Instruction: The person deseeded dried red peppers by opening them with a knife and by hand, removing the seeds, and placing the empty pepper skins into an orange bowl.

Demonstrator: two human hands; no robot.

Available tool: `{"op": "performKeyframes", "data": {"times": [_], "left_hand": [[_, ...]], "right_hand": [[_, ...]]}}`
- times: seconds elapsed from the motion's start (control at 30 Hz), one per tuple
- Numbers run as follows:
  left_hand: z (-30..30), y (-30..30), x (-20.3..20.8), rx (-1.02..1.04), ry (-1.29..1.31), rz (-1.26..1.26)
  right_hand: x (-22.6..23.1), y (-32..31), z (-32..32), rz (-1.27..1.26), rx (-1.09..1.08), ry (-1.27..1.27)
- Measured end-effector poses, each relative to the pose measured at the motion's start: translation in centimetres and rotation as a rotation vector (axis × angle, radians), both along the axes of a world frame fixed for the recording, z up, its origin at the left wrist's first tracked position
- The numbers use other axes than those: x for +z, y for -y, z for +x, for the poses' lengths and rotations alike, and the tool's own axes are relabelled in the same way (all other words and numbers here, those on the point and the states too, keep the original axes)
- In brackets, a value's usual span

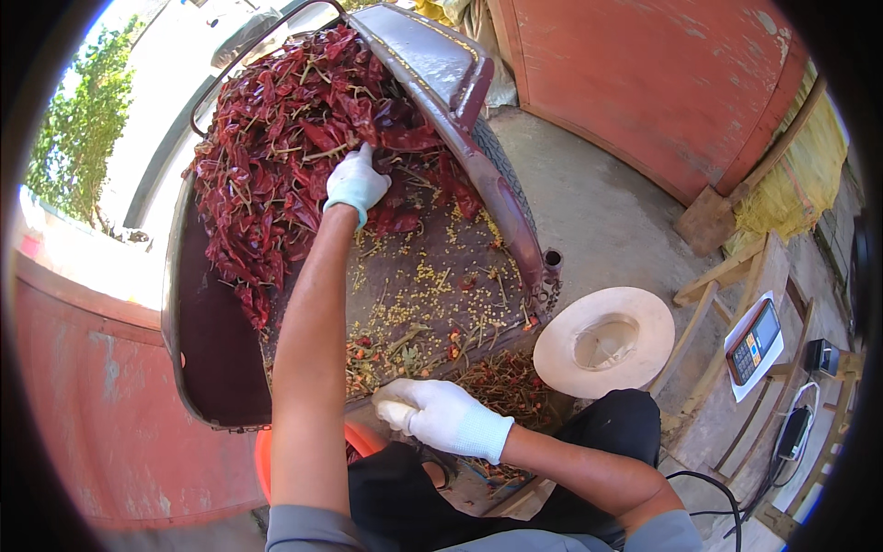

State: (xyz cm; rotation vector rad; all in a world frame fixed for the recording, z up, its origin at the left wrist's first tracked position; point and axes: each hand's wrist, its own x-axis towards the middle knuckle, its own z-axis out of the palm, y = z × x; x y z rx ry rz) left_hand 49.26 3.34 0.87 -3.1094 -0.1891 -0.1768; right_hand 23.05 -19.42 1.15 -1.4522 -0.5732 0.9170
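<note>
Dried red chili peppers (285,129) lie heaped in the dark metal bed of a cart (216,331). My left hand (357,184), in a white knit glove, reaches to the near edge of the heap. One finger is stretched out onto the peppers and the thumb stands apart; nothing shows in its grip. Above my lap, my gloved right hand (437,416) is closed with its fingers curled in. What it holds, if anything, is hidden. Yellow seeds (428,285) and bits of stem are strewn over the cart floor between my hands.
Stems and scraps (506,382) lie at the cart's near edge. An orange basin (366,438) stands partly hidden by my legs. A pale brimmed hat (602,342) sits by my right knee. Farther right, a handheld keypad device (754,340) rests on wooden slats beside cables. A red metal door (653,83) stands behind.
</note>
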Motion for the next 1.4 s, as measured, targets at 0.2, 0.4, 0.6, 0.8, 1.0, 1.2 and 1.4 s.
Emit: {"op": "performKeyframes", "data": {"times": [0.2,0.4,0.6,0.8,1.0,1.2,1.4], "left_hand": [[-5.1,1.4,0.9,0.046,-0.047,-0.054],[-11.0,1.2,-1.2,-0.008,0.027,-0.069],[-18.1,2.4,-0.2,-0.032,0.025,-0.254],[-23.5,-0.1,-0.4,-0.102,0.188,-0.507],[-29.0,-2.2,-1.9,0.035,0.46,-0.653],[-31.1,-0.9,-1.5,0.083,0.48,-0.624],[-30.6,2.7,0.1,0.022,0.389,-0.508]], "right_hand": [[-0.2,-0.5,-0.1,-0.02,0.024,0.023],[-1.4,-1.1,-0.2,0.067,-0.041,-0.082],[-1.0,-0.8,0.6,-0.032,-0.13,0.171],[-1.9,-0.8,0.7,-0.298,-0.161,0.607],[-2.9,-1.2,1.6,-0.397,-0.265,0.741],[-3.1,-1.0,3.3,-0.377,-0.393,0.772],[-2.9,-0.3,4.2,-0.442,-0.343,0.782]]}}
